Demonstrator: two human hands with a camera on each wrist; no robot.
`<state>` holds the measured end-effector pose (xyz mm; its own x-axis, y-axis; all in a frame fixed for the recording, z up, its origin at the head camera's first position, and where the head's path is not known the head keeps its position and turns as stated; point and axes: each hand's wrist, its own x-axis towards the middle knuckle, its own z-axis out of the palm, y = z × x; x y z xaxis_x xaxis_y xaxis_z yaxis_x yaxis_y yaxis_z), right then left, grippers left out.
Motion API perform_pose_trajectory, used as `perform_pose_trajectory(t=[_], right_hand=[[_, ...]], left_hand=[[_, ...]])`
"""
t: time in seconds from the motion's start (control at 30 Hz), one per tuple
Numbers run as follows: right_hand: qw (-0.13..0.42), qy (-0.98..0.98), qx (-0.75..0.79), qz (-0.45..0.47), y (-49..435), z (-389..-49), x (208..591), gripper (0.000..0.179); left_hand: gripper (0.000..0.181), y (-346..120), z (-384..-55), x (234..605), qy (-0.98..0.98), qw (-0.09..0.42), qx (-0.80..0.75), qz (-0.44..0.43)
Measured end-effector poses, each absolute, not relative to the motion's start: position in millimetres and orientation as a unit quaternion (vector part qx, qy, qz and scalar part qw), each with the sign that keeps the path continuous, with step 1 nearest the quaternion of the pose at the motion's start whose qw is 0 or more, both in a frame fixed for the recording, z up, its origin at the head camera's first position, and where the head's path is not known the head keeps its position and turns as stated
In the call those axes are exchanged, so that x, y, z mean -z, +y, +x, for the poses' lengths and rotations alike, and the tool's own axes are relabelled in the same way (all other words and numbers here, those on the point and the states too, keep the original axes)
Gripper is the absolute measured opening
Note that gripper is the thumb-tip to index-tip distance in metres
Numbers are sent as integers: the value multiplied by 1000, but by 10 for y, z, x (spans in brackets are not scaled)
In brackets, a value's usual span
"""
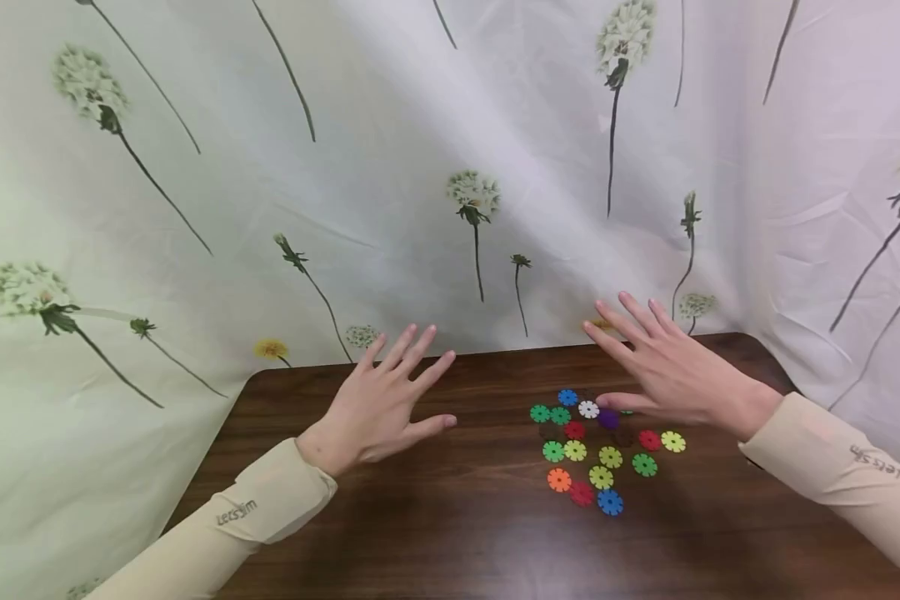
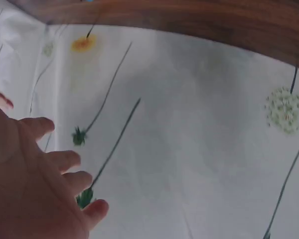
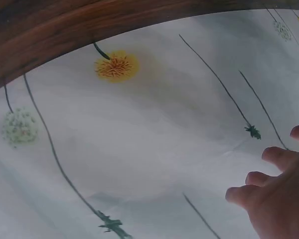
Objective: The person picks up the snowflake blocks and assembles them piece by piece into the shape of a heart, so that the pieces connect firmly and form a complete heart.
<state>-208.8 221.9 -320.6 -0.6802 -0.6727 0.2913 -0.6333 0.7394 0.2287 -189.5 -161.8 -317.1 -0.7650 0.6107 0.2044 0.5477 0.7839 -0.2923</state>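
Observation:
Both hands are raised over a dark wooden table with fingers spread and nothing held. In the head view my left hand point(image 1: 378, 408) is over the left half of the table, apart from any object. My right hand point(image 1: 671, 371) is at the right, above the far side of a loose group of notched plastic discs, and it hides part of them. Among the discs are a white disc point(image 1: 588, 409), an orange disc point(image 1: 558, 480), a blue disc point(image 1: 611, 502) and several green, yellow and red ones. The left wrist view shows the left palm point(image 2: 30, 174); the right wrist view shows the right fingers point(image 3: 259, 179).
The wooden table point(image 1: 435, 533) has rounded far corners. Behind it and at both sides hangs a white curtain point(image 1: 390, 167) printed with dandelions, close to the table's far edge. A few dark brown discs point(image 1: 549, 432) barely stand out against the wood.

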Motion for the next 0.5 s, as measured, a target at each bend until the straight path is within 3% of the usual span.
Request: perform_pose_trajectory(t=[0.27, 0.5], right_hand=[[210, -914, 24, 347, 2416, -2066, 3382, 82], [169, -936, -33, 308, 2741, -2100, 3691, 69]], left_hand=[[70, -1499, -1910, 3476, -927, 140, -103, -333], [58, -1360, -2011, 3795, -932, 119, -61, -336]])
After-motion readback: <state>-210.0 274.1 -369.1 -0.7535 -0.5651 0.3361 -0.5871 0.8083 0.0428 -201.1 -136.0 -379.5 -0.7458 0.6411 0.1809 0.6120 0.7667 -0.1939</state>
